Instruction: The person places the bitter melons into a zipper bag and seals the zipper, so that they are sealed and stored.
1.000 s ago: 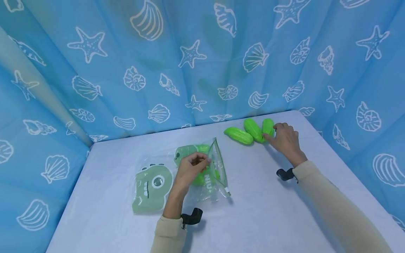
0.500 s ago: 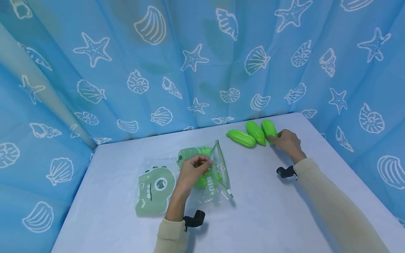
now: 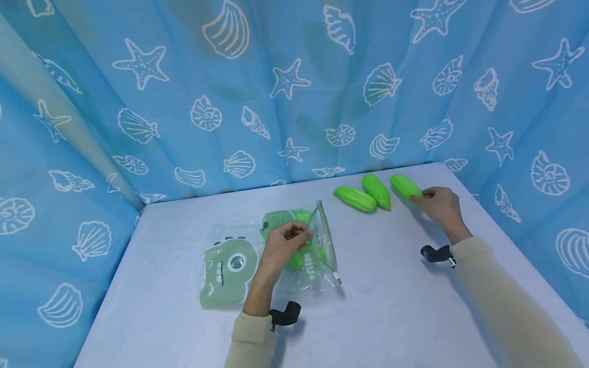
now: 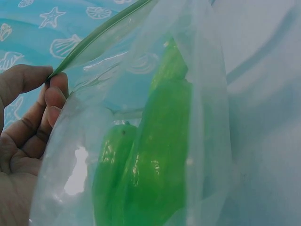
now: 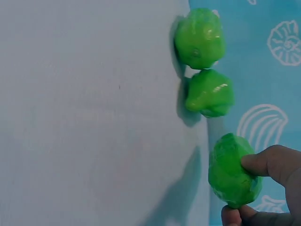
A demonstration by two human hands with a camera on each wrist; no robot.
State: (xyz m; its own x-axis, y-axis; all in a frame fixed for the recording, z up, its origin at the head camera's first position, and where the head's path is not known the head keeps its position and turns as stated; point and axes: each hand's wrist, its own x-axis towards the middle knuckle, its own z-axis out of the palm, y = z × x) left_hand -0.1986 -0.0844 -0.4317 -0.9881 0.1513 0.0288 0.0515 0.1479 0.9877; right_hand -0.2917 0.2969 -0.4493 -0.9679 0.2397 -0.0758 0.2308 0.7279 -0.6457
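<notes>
My left hand (image 3: 279, 248) pinches the rim of a clear zip bag (image 3: 230, 276) printed with a green dinosaur face. The bag lies on its side, its mouth parted toward the right. Inside it, several shiny green toy vegetables (image 4: 162, 150) show through the plastic in the left wrist view. At the back right, my right hand (image 3: 443, 205) holds another long, ridged green toy vegetable (image 5: 230, 172) by its near end, between thumb and fingers. Two similar green toy vegetables (image 3: 354, 198) lie to its left, one against the other.
A white-covered table (image 3: 368, 306) carries everything. Behind it and along both sides hangs a blue curtain (image 3: 257, 92) with white shell and starfish prints. A white slider (image 3: 337, 276) sits at the near end of the bag's zip.
My right hand has taken hold of the rightmost green toy vegetable and drawn it to the right, away from the other two. The left hand stays at the bag's rim.
</notes>
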